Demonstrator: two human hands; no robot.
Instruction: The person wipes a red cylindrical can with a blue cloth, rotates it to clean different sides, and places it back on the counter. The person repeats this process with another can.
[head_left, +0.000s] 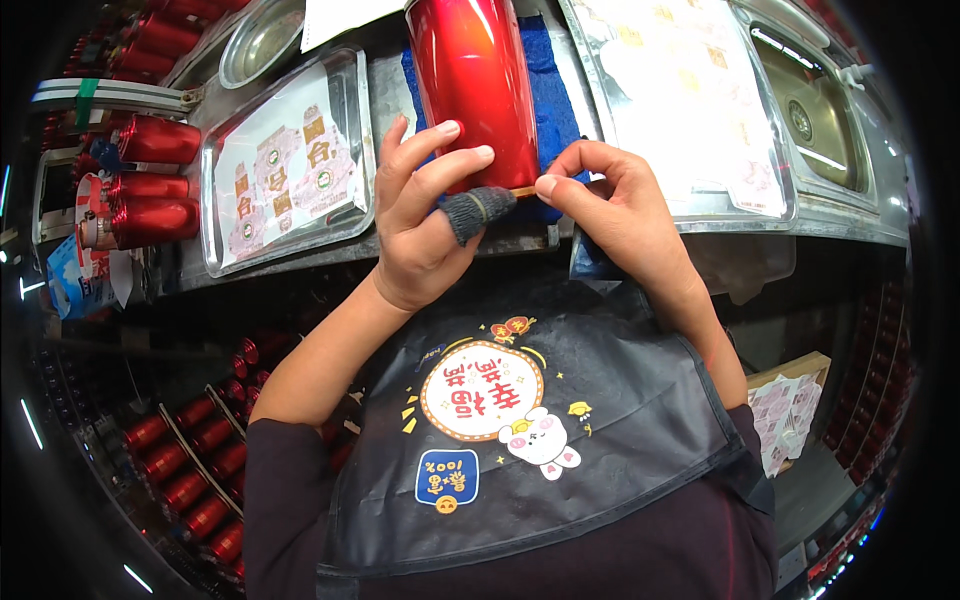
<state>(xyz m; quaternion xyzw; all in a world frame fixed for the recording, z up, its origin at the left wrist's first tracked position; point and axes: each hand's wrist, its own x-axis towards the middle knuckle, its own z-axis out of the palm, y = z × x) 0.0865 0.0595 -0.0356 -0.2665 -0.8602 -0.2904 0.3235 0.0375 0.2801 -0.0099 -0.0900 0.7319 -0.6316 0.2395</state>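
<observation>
A glossy red metal cylinder (474, 82) lies on a blue cloth (551, 82), its near end towards me. My left hand (424, 217) is at that end, bare fingers spread over its side. A grey knitted cover (480, 210) wraps one digit, which presses at the near rim. My right hand (615, 199) has its thumb and forefinger tips together at the same rim, beside the covered digit. Between them shows a thin gold-coloured edge (525, 193); whether it is part of the cylinder or a separate strip, I cannot tell.
Left of the cloth, a metal tray (363, 135) holds a printed sheet (281, 176). A larger tray (789, 214) with printed sheets lies to the right, before a metal basin (810, 112). Red cylinders (157, 210) stand at far left. A round metal bowl (259, 41) sits behind.
</observation>
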